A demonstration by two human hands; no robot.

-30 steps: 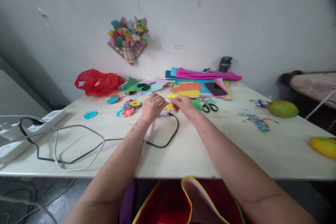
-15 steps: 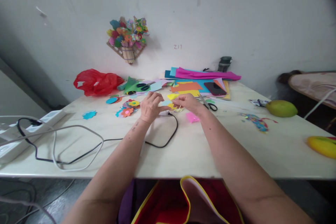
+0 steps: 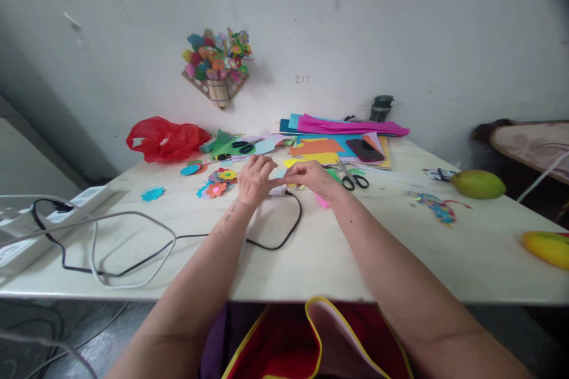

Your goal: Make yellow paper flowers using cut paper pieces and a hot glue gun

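Note:
Over the middle of the table, my left hand (image 3: 256,180) is closed with its fingers bent, its thumb reaching toward my right fingertips. My right hand (image 3: 311,179) pinches close against that thumb. Whatever either hand holds is too small or hidden to make out. Below the hands shows part of a white corded tool (image 3: 279,190) with a black cord (image 3: 296,225). Yellow paper (image 3: 293,162) appears just behind my right fingers. A pink piece (image 3: 320,201) peeks out under my right wrist. Scissors with black handles (image 3: 354,180) lie right of that hand.
Paper flowers (image 3: 217,189) and blue discs (image 3: 191,170) lie left. Behind are a red plastic bag (image 3: 166,139), other scissors (image 3: 246,145), coloured sheets (image 3: 347,125) and a phone (image 3: 365,150). A mango (image 3: 478,184) sits right, a power strip (image 3: 56,228) with cables left.
My right hand has shifted left, so its fingertips now meet my left thumb. The yellow piece that stood up at its fingers is now mostly out of sight. My right wrist covers more of the pink piece.

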